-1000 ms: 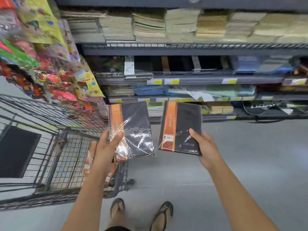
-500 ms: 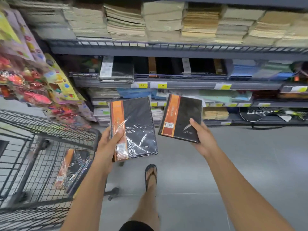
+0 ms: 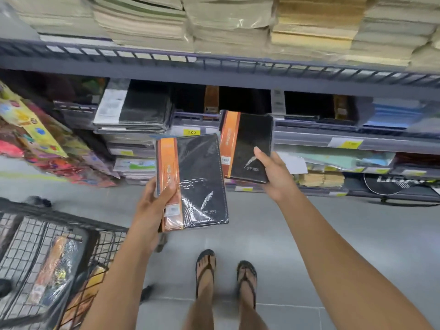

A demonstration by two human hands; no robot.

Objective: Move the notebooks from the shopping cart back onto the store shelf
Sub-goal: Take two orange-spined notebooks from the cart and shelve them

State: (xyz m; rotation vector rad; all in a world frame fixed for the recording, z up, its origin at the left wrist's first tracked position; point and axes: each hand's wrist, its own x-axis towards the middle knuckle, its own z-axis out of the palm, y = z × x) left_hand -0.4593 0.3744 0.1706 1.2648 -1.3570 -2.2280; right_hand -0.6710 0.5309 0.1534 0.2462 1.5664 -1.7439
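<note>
Landmark: the yellow price tag (image 3: 191, 132) on the shelf rail (image 3: 309, 136); all places given from it.

Nearest, low and left of the tag: shopping cart (image 3: 47, 258), at least one wrapped notebook (image 3: 53, 267) lying in its basket; task not finished by my reading.

Below the tag: left hand (image 3: 152, 206) clamped on a stack of black-and-orange notebooks (image 3: 197, 182), thumb across the orange band, fingers hidden behind; stack tilted, clear of the shelf.

Right of the tag, slightly below: right hand (image 3: 273, 175) gripping a single notebook (image 3: 247, 146) by its lower right corner, thumb on the cover, top edge overlapping the rail.

Step in hand, as judged: carrying to shelf. Next calls for lifting the single notebook over the rail into the dark bay (image 3: 250, 101) above and right of the tag, beside the matching orange-banded stock (image 3: 211, 98).
</note>
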